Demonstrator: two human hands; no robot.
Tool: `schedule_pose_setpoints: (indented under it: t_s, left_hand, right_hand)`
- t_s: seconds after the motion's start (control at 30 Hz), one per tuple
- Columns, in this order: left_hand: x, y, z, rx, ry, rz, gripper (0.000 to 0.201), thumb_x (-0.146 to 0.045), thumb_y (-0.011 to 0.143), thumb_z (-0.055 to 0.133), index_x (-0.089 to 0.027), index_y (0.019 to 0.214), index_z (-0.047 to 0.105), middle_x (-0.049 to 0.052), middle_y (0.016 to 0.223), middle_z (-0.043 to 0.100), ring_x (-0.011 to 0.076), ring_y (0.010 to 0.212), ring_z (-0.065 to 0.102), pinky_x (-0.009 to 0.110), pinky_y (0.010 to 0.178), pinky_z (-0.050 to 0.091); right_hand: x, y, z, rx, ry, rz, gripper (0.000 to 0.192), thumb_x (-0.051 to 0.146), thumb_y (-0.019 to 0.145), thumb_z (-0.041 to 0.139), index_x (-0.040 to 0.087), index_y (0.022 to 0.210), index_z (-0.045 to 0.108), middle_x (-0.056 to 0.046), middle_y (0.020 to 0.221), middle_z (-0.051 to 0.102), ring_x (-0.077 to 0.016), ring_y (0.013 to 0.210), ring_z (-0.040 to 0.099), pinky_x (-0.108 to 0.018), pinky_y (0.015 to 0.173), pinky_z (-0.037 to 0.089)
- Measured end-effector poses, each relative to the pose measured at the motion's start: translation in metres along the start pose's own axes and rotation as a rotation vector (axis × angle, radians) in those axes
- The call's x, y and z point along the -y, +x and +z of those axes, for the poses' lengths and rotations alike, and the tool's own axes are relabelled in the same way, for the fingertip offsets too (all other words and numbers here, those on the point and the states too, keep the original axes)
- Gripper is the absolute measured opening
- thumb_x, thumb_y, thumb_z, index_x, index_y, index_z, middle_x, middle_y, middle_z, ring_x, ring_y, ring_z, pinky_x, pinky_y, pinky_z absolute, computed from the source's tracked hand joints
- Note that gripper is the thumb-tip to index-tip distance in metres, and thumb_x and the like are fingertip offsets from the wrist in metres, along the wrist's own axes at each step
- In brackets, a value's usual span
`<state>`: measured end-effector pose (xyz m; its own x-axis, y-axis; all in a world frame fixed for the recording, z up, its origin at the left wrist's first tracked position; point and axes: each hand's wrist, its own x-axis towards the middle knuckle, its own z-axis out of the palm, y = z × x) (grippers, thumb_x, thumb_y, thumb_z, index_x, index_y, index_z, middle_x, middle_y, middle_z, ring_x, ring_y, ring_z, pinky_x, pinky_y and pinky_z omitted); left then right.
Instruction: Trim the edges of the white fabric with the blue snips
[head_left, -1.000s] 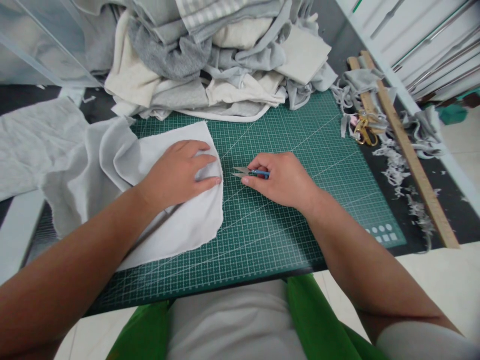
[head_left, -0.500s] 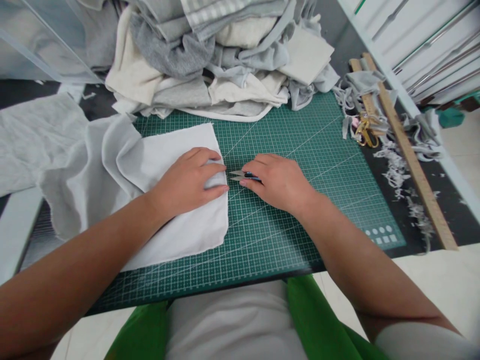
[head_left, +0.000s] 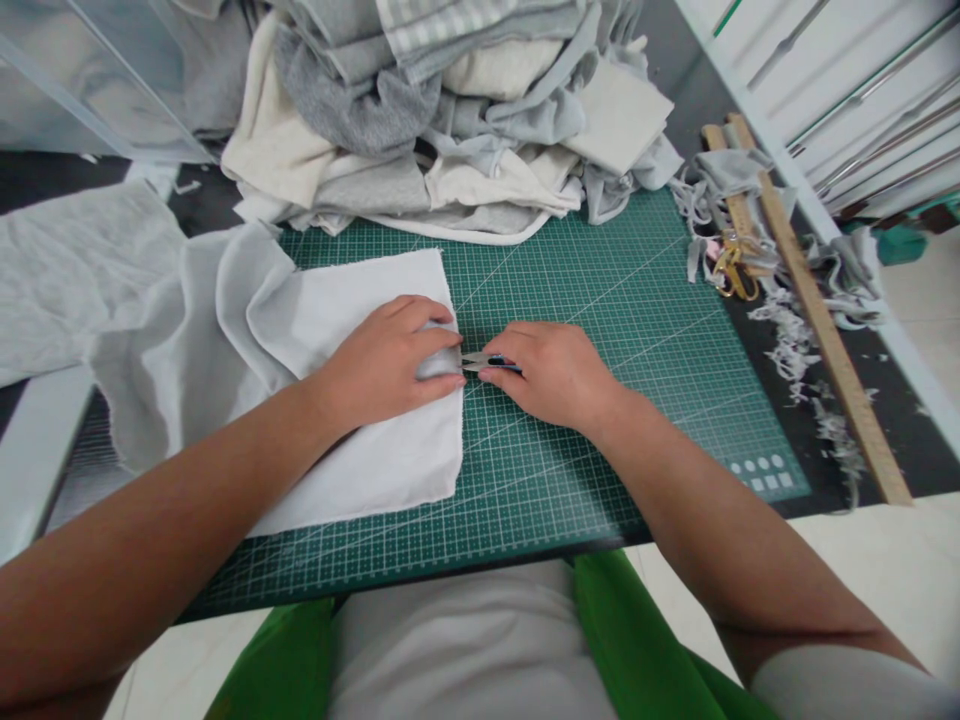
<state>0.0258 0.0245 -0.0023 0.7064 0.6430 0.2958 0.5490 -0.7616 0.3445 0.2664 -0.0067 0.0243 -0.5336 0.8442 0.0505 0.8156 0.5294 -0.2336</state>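
Observation:
A piece of white cloth (head_left: 352, 400) lies folded on the green cutting mat (head_left: 600, 330), and its left part hangs in loose folds off the mat. My left hand (head_left: 390, 360) presses flat on the cloth near its right edge. My right hand (head_left: 551, 375) holds small thread snips (head_left: 480, 362) with a blue handle. The blades point left and touch the cloth's right edge, right beside my left fingertips.
A heap of grey and cream fabric (head_left: 457, 110) fills the back of the table. A wooden ruler (head_left: 817, 320), gold scissors (head_left: 731, 270) and several grey fabric scraps (head_left: 787, 340) lie to the right of the mat. Another grey cloth (head_left: 75, 270) lies at the left.
My right hand has slid the snips left across the mat until the blades reach the cloth's edge. My left hand stays pressed on the cloth.

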Motion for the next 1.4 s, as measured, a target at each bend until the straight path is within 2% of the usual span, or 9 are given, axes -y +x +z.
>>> schedule_pose_setpoints:
  t_s: [0.2,0.57,1.0,1.27,1.4]
  left_hand:
    - [0.0013,0.0011,0.0018,0.005,0.01,0.02,0.039,-0.044,0.09,0.07,-0.014,0.115,0.074,0.015,0.123,0.065,0.0326,0.117,0.062,0.052,0.107,0.052]
    - [0.0007,0.0006,0.0005,-0.005,-0.002,0.019,0.04,-0.044,0.09,0.069,-0.013,0.115,0.074,0.015,0.124,0.065,0.0327,0.118,0.061,0.052,0.107,0.051]
    - [0.0005,0.0003,-0.0003,0.015,-0.008,-0.015,0.036,-0.045,0.09,0.07,-0.02,0.116,0.073,0.011,0.126,0.065,0.0316,0.121,0.06,0.053,0.109,0.051]
    - [0.0013,0.0007,0.0001,0.005,0.011,0.016,0.037,-0.045,0.091,0.068,-0.016,0.115,0.073,0.013,0.125,0.065,0.0319,0.118,0.061,0.053,0.108,0.052]
    - [0.0005,0.0005,-0.002,0.038,0.032,0.013,0.036,-0.042,0.094,0.066,-0.015,0.118,0.072,0.012,0.128,0.063,0.0301,0.121,0.06,0.052,0.11,0.051]
  right_hand:
    - [-0.0038,0.0003,0.0012,-0.047,0.02,0.03,0.021,0.038,0.097,0.065,0.021,0.103,0.076,-0.004,0.098,0.079,-0.0206,0.088,0.069,-0.032,0.074,0.043]
    - [-0.0014,0.0009,0.0003,-0.006,0.004,0.024,0.021,0.038,0.098,0.064,0.02,0.1,0.076,-0.004,0.101,0.079,-0.0215,0.09,0.071,-0.033,0.072,0.043]
    - [0.0013,0.0022,0.0005,0.02,-0.032,0.036,0.024,0.038,0.101,0.059,0.021,0.099,0.076,-0.004,0.102,0.08,-0.0208,0.088,0.07,-0.034,0.071,0.04]
    - [0.0031,0.0033,-0.0002,0.025,-0.058,0.014,0.026,0.038,0.101,0.057,0.019,0.096,0.074,-0.005,0.096,0.079,-0.0212,0.086,0.07,-0.034,0.067,0.037]
    - [0.0038,0.0037,-0.0009,0.029,-0.063,0.024,0.026,0.037,0.102,0.057,0.019,0.094,0.074,-0.004,0.094,0.079,-0.0207,0.085,0.07,-0.034,0.066,0.036]
